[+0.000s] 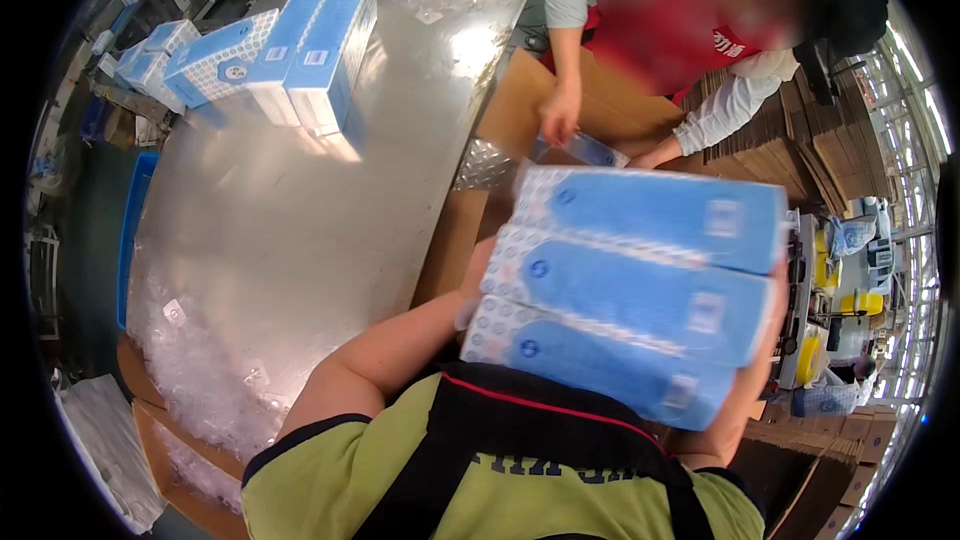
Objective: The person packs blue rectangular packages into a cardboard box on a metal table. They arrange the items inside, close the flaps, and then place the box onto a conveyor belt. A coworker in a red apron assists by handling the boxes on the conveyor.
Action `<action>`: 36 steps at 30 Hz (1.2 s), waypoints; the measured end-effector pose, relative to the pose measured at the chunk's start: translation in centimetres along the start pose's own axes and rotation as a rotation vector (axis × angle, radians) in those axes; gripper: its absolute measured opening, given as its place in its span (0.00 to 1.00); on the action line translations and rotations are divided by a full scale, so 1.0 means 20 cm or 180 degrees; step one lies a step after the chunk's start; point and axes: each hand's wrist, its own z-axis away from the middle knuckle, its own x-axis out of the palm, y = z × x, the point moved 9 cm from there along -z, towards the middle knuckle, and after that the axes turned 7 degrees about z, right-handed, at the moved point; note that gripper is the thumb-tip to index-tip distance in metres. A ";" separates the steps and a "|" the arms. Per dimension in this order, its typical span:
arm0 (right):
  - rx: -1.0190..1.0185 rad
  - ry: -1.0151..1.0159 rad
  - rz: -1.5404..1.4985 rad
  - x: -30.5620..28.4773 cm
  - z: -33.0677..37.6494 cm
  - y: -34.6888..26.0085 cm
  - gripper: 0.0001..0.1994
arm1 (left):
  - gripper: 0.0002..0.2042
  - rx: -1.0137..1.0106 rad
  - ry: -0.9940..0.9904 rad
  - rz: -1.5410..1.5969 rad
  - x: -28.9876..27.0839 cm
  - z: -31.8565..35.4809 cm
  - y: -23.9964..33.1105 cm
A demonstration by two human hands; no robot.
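Observation:
Three blue-and-white cartons (640,280), lying side by side in a row, are carried in front of my chest between my two hands. My left hand (478,270) presses on their left ends, its fingers largely hidden by the boxes. At the opposite ends is my right hand (768,335), also mostly covered by them. The boxes look slightly blurred. Just beyond them stands an open brown cardboard box (610,90), where a co-worker's hands (562,118) reach in beside a small blue-and-white packet (592,150).
On the metal table (300,210), more blue-and-white boxes (315,50) stand at the far left. Clear plastic pieces (200,370) heap at the near left, above another cardboard box (180,460). Flattened cardboard (830,130) is stacked at the right. A blue bin (135,240) sits by the table's left edge.

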 end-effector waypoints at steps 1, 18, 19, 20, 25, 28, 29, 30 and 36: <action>0.0311 0.0007 -0.0164 -0.02 -0.04 0.29 0.25 | 0.17 -0.0074 -0.0051 -0.0284 -0.04 0.04 -0.06; -0.1385 -0.2975 0.4075 0.74 0.11 1.60 0.67 | 0.64 0.0651 -0.1490 -0.4950 0.07 0.02 -0.02; -0.1278 -0.3002 0.4132 0.74 0.11 1.71 0.67 | 0.64 0.0618 -0.1466 -0.5042 0.05 0.00 -0.13; -0.1232 -0.3110 0.4191 0.75 0.12 1.81 0.67 | 0.64 0.0587 -0.1477 -0.5126 0.02 -0.01 -0.23; -0.1204 -0.3502 0.4729 0.86 0.08 1.95 0.65 | 0.64 -0.0422 -0.1289 -0.5047 -0.15 -0.06 -0.58; -0.1081 -0.3687 0.4891 0.86 0.09 2.00 0.64 | 0.54 -0.0418 -0.1273 -0.4618 -0.09 -0.05 -0.47; -0.1118 -0.3657 0.4831 0.87 0.09 2.02 0.63 | 0.50 0.0034 -0.1093 -0.4081 -0.08 -0.03 -0.38; -0.1080 -0.3592 0.4733 0.87 0.14 2.03 0.63 | 0.46 0.0470 -0.0990 -0.3568 -0.08 0.03 -0.22; -0.0986 -0.3658 0.4536 0.89 0.15 2.05 0.60 | 0.36 -0.0566 0.4201 -0.4304 -1.02 1.55 0.55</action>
